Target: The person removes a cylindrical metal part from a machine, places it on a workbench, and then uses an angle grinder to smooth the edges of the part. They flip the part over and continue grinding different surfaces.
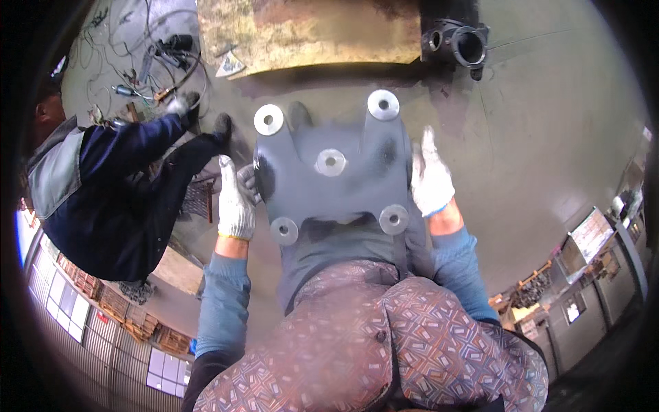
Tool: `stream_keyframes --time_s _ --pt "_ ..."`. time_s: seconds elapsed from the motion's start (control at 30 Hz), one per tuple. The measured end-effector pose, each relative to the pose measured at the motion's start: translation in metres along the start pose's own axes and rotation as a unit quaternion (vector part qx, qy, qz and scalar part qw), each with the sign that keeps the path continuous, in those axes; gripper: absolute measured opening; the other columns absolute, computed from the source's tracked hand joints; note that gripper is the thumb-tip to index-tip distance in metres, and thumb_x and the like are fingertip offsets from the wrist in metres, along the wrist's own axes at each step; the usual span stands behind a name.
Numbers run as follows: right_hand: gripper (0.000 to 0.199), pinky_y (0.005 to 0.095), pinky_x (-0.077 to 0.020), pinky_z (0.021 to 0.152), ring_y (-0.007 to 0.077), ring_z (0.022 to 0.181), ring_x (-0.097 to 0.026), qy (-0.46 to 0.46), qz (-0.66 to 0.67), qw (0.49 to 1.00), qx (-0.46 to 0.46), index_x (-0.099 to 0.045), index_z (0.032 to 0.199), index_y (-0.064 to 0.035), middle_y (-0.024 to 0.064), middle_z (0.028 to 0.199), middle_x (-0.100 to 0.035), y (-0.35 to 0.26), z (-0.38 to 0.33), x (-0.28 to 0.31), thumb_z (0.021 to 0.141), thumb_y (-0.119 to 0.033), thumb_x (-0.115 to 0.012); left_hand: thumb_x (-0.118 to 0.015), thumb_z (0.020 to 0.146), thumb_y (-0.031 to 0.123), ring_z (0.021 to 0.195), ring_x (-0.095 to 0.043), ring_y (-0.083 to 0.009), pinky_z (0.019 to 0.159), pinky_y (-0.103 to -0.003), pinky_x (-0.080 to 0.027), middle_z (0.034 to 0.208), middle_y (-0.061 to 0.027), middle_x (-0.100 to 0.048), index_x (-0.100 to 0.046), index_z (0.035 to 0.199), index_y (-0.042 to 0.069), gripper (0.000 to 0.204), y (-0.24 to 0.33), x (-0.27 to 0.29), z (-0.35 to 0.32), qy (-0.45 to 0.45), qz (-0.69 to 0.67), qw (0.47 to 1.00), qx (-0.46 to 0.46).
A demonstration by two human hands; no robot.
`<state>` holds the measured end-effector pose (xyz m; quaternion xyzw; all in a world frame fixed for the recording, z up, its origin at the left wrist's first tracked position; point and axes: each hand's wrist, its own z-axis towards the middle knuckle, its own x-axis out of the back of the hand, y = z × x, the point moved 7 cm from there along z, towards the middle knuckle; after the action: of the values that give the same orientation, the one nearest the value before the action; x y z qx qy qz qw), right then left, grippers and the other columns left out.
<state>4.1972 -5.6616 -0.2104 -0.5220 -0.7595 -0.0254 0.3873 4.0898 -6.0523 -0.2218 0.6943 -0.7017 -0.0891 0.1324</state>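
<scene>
Two hands (pixel 235 202) (pixel 434 182) — part-open, touching a grey casting (pixel 333 194)

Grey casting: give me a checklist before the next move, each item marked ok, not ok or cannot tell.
1. Left hand at the left side of the grey casting: ok.
2. Right hand at its right side: ok.
3. Gloves on both hands: ok, white ones.
4. Firm grip on both sides: cannot tell, the fingers are partly hidden.
5. Casting apart from the co-worker at left: ok, a gap shows between them.
6. Floor at upper left tidy: not ok, a tangle of cables and tools lies there.
</scene>
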Motion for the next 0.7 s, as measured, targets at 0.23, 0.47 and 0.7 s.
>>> stream_keyframes --time_s 0.23,0.47,0.7 --pt "0.053 0.0368 -0.0545 0.089 0.0281 0.1 -0.07 0.088 0.103 0.986 0.096 -0.031 0.16 -0.0043 0.0189 0.127 -0.066 0.129 -0.119 0.1 0.112 -0.024 -0.042 -0.032 0.098 0.08 0.108 -0.063 -0.0242 0.099 -0.033 -0.045 0.127 -0.0191 -0.068 -0.06 0.136 -0.008 0.1 -0.046 -0.118 -0.149 -0.077 0.04 0.987 -0.131" --pt "0.069 0.0325 -0.0443 0.112 0.02 0.133 -0.054 0.008 0.654 0.756 0.018 -0.043 0.153 -0.0007 0.009 0.15 -0.054 0.264 -0.15 0.246 0.108 -0.053 -0.044 -0.035 0.095 0.082 0.098 -0.07 -0.0259 0.096 -0.034 -0.052 0.114 -0.021 -0.073 -0.066 0.12 -0.013 0.103 -0.107 -0.332 -0.231 -0.062 0.026 0.984 -0.166" --pt "0.069 0.0345 -0.0355 0.119 0.0216 0.141 -0.045 0.07 0.795 0.602 -0.025 -0.036 0.156 0.0 0.0102 0.157 -0.044 0.421 -0.143 0.361 0.109 -0.051 -0.041 -0.037 0.094 0.083 0.103 -0.068 -0.0248 0.098 -0.037 -0.052 0.112 -0.0176 -0.074 -0.067 0.121 -0.01 0.101 -0.132 -0.552 -0.284 -0.177 0.156 0.957 -0.17"
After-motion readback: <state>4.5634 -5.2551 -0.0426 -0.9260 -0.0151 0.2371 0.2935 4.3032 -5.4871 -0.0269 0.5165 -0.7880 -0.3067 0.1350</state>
